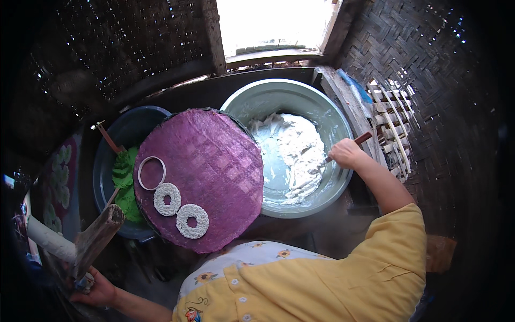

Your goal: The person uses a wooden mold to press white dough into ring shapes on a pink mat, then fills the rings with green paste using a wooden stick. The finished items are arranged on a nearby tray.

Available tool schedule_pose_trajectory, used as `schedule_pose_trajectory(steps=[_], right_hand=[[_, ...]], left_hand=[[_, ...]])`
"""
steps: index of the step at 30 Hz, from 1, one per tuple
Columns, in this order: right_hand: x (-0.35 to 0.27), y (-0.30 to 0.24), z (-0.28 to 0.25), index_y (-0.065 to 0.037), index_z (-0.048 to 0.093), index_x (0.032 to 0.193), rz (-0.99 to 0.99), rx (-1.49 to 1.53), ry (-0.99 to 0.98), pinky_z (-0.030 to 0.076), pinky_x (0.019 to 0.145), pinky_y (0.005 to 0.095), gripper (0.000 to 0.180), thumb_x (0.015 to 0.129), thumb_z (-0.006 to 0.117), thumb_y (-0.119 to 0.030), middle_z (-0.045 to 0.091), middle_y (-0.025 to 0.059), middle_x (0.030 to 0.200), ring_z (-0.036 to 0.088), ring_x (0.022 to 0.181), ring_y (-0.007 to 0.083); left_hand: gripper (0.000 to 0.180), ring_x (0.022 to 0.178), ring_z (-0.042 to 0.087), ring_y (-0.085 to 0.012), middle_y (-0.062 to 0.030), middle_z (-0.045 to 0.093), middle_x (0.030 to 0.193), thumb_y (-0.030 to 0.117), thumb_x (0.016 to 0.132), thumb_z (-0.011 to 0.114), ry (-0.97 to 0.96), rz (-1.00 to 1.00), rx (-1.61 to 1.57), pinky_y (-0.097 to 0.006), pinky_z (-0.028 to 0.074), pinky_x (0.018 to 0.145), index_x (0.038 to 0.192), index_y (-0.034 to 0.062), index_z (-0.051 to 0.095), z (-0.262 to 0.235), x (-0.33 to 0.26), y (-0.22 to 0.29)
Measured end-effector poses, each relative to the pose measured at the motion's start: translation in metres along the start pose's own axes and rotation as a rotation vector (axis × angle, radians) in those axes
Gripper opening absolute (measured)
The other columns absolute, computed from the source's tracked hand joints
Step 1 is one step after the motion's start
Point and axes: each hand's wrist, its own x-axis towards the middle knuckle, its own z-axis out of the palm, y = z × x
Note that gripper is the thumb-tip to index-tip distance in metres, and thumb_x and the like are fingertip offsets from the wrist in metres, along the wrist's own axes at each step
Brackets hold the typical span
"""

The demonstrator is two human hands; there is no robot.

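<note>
My right hand [345, 154] is closed around a brown wooden stick-like handle [363, 138] at the right rim of a large pale green basin [284, 86]. A sticky mass of white dough [300, 153] lies in that basin, smeared up its wall. At the lower left, my left hand [99, 290] is closed at the foot of a worn wooden piece [97, 239], beside a whitish pipe [51, 239]; what it grips is partly hidden. Between the hands is a round purple woven mat [214, 155]. Two white dough rings [167, 199] and a thin white hoop [152, 173] lie on its left part.
A dark blue basin [104, 161] with bright green dough [127, 177] and a stick [109, 138] stands partly under the mat. Further left, a tray [75, 182] carries several green rings. A wooden ledge [351, 107] and woven wall [413, 64] bound the right side.
</note>
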Motion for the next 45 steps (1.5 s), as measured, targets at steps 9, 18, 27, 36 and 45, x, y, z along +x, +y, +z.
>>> schedule_pose_trajectory(steps=[9, 18, 27, 36, 45], right_hand=[[0.007, -0.014, 0.013, -0.022, 0.072, 0.087, -0.124, 0.244, -0.109, 0.051, 0.065, 0.0368, 0.029, 0.066, 0.057, -0.010, 0.067, 0.0089, 0.079, 0.065, 0.076, 0.0264], [0.002, -0.043, 0.000, -0.024, 0.072, 0.092, -0.144, 0.435, -0.292, 0.051, 0.070, 0.0369, 0.033, 0.065, 0.055, -0.013, 0.068, 0.0109, 0.085, 0.064, 0.080, 0.0273], [-0.019, -0.027, -0.022, -0.018, 0.071, 0.096, -0.112, 0.664, -0.308, 0.049, 0.071, 0.0381, 0.026, 0.073, 0.062, -0.022, 0.067, 0.0145, 0.084, 0.064, 0.079, 0.0294], [-0.079, 0.014, -0.108, -0.003, 0.070, 0.094, -0.012, 1.118, -0.132, 0.045, 0.059, 0.0253, 0.028, 0.081, 0.067, -0.027, 0.066, 0.0069, 0.075, 0.059, 0.064, 0.0103], [-0.052, -0.089, -0.200, 0.006, 0.061, 0.104, -0.697, 1.714, 0.414, 0.046, 0.076, 0.0244, 0.029, 0.076, 0.068, 0.000, 0.063, 0.0078, 0.092, 0.058, 0.089, 0.0119]], left_hand=[[0.049, 0.132, 0.028, -0.0337, -0.0229, 0.032, 0.140, 0.027, 0.077, 0.070, -0.444, -0.339, -0.332, -0.053, 0.023, 0.110, 0.112, -0.0019, 0.052, -0.012, 0.008, 0.004], [0.057, 0.132, 0.028, -0.0343, -0.0225, 0.035, 0.138, 0.031, 0.076, 0.070, 0.108, 0.061, 0.065, -0.055, 0.020, 0.110, 0.116, -0.0049, 0.049, 0.023, -0.008, -0.007], [0.061, 0.130, 0.030, -0.0356, -0.0234, 0.039, 0.135, 0.036, 0.076, 0.071, 0.154, 0.180, 0.083, -0.054, 0.019, 0.110, 0.115, -0.0062, 0.050, 0.035, -0.011, -0.013], [0.056, 0.125, 0.034, -0.0384, -0.0286, 0.035, 0.134, 0.039, 0.090, 0.046, -0.615, -0.174, -0.030, -0.053, 0.021, 0.108, 0.125, -0.0049, 0.042, 0.020, 0.007, -0.003], [0.038, 0.087, 0.060, -0.0206, -0.0108, 0.061, 0.094, 0.018, 0.075, 0.071, -0.773, -0.036, 1.614, -0.032, 0.047, 0.083, 0.106, 0.0009, 0.056, 0.103, -0.046, -0.017]])
